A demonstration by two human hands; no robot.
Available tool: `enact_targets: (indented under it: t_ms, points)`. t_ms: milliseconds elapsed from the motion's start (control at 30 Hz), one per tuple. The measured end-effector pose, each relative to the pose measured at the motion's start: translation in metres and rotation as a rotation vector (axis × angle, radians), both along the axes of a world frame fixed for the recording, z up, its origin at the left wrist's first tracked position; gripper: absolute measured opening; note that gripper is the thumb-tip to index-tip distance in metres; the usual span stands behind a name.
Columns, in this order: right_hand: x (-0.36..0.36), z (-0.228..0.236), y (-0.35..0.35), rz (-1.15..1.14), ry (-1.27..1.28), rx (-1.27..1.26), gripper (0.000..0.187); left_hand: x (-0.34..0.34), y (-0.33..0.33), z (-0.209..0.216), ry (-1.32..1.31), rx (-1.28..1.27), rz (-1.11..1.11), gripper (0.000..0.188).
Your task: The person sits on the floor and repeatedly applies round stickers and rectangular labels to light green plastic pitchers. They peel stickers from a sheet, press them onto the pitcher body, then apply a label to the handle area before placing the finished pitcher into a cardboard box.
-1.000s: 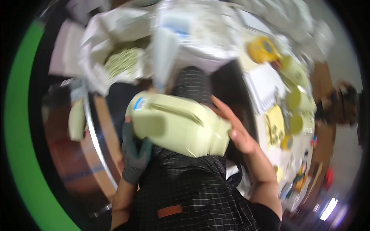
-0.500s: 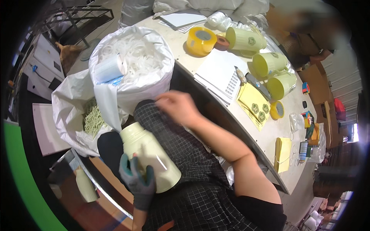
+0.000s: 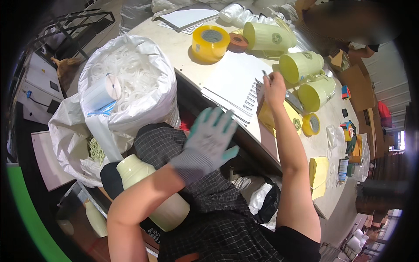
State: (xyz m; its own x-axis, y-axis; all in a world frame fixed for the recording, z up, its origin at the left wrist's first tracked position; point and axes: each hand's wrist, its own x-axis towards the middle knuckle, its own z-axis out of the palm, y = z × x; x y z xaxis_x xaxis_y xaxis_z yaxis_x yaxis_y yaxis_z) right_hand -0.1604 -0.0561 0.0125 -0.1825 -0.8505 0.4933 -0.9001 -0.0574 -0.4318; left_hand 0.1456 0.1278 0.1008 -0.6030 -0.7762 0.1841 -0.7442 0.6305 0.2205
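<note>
My left hand (image 3: 209,137), in a grey glove with green fingertips, is open above my lap by the table's front edge, holding nothing. A pale yellow-green thermos-like bottle body (image 3: 168,209) lies on my lap, partly hidden under my left forearm. My bare right hand (image 3: 275,89) is closed over the table around a slim dark-tipped tool (image 3: 264,73); most of it is hidden by the fingers. Under that hand are white printed sheets (image 3: 235,83) and yellow labels (image 3: 279,118). A grey-black tool (image 3: 295,101) lies close to the right wrist.
Several yellow-green jugs (image 3: 301,65) lie on the table, near tape rolls (image 3: 211,41). At left stands a white sack (image 3: 152,105) of clear plastic rings, with a film roll (image 3: 102,94) on it. A yellow paper stack (image 3: 319,174) is at right. Another person (image 3: 349,26) is beyond the table.
My right hand has gone from above my knee to the table and closed on the slim tool. My left hand has let go of the bottle body and moved up toward the table edge.
</note>
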Motion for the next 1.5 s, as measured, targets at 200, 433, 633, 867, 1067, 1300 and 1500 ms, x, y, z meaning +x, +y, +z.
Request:
enact_targets:
  t_ms: [200,433,633,867,1067,1300,1500]
  points:
    - [-0.018,-0.003,0.032,-0.005,-0.307,0.120,0.021,-0.087,-0.076,-0.109,-0.049,0.075,-0.073,0.092]
    - [-0.006,-0.008,0.047,0.070,0.162,0.050,0.013,-0.093,-0.071,-0.120,-0.068,-0.004,-0.069,0.093]
    - [0.003,-0.011,0.049,0.060,0.165,0.076,0.014,-0.090,-0.070,-0.112,-0.067,0.046,-0.069,0.092]
    - [0.004,-0.014,0.043,-0.029,0.241,0.053,0.016,-0.095,-0.070,-0.113,-0.073,0.038,-0.063,0.093]
    - [-0.002,-0.010,0.035,-0.005,0.154,0.123,0.025,-0.097,-0.071,-0.111,-0.070,0.042,-0.053,0.093]
    - [0.091,0.053,0.085,0.517,-0.274,-0.156,0.031,-0.100,-0.028,-0.078,-0.160,0.054,-0.121,0.057]
    - [0.200,0.048,0.193,0.878,-0.350,0.090,0.037,0.009,0.144,0.005,0.048,0.337,-0.281,0.032]
